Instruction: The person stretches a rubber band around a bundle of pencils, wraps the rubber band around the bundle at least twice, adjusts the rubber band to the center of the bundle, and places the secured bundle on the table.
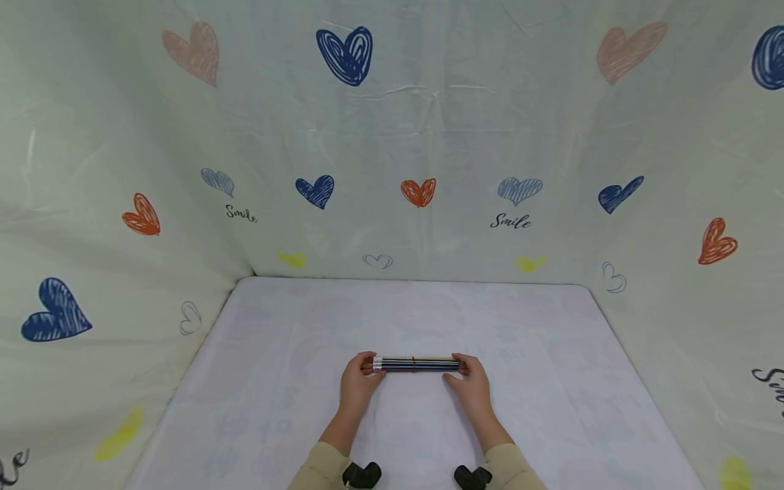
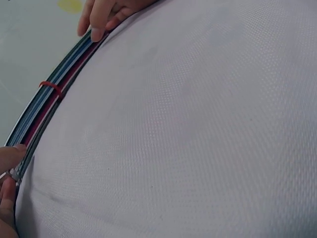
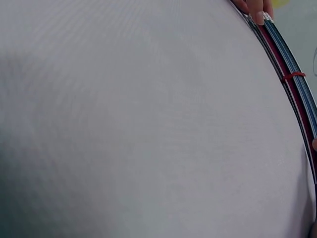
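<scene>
A bundle of striped pencils (image 1: 398, 365) lies crosswise between the two hands, bound near its middle by a red band (image 1: 413, 365). The left hand (image 1: 360, 381) grips the end with the silvery ferrules, its thumb on the near side. At the opposite end, the right hand (image 1: 470, 385) holds the bundle between thumb and fingers. In the left wrist view the pencils (image 2: 37, 111) show blue, dark and magenta sides, with both hands at their ends. The right wrist view has the same bundle (image 3: 287, 74) along its right edge, the right hand mostly out of frame.
The hands are over a table covered with a white cloth (image 1: 275, 327). Behind it and at both sides hangs a pale curtain (image 1: 465, 136) printed with hearts and "Smile" lettering. Dark wrist mounts (image 1: 361, 475) sit by the beige sleeves (image 1: 321, 468).
</scene>
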Motion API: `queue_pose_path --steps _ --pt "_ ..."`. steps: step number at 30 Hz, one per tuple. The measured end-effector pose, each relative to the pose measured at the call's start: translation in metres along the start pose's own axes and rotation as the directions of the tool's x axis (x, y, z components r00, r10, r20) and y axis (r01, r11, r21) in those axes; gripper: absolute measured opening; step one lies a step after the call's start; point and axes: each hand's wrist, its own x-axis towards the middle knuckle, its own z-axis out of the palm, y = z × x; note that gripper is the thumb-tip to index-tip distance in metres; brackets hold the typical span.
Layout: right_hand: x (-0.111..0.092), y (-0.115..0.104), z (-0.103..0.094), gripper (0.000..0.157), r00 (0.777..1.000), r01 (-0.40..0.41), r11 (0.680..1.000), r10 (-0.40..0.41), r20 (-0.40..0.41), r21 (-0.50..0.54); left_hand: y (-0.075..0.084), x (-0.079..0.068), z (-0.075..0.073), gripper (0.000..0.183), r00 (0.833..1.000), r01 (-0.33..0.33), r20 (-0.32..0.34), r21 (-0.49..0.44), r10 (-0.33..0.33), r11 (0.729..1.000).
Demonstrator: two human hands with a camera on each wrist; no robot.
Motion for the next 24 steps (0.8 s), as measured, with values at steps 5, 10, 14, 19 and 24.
queue_pose_path --steps 5,10,14,19,24 --pt "0.001 0.001 0.000 0.049 0.999 -0.018 1.000 0.017 0.032 0.005 -0.001 -0.001 0.000 0.044 1.000 -0.002 -0.006 0.018 0.002 1.000" --pt "0.004 0.004 0.000 0.051 0.999 0.007 1.000 -0.008 0.048 0.027 -0.003 0.002 0.001 0.052 1.000 -0.021 0.003 0.085 0.021 0.996" --pt "0.008 0.004 0.000 0.053 0.997 0.032 0.998 -0.036 0.075 0.055 -0.005 0.004 0.002 0.063 1.000 -0.015 0.017 0.101 0.013 0.995" --pt "0.007 0.002 -0.006 0.059 0.993 0.005 0.998 -0.012 0.120 0.057 -0.007 0.002 -0.004 0.072 1.000 0.026 0.001 0.066 -0.026 0.997" --pt "0.004 -0.003 -0.020 0.062 0.991 0.022 0.998 -0.028 0.129 0.053 -0.002 -0.001 -0.016 0.072 1.000 -0.013 0.025 0.074 0.011 0.997"
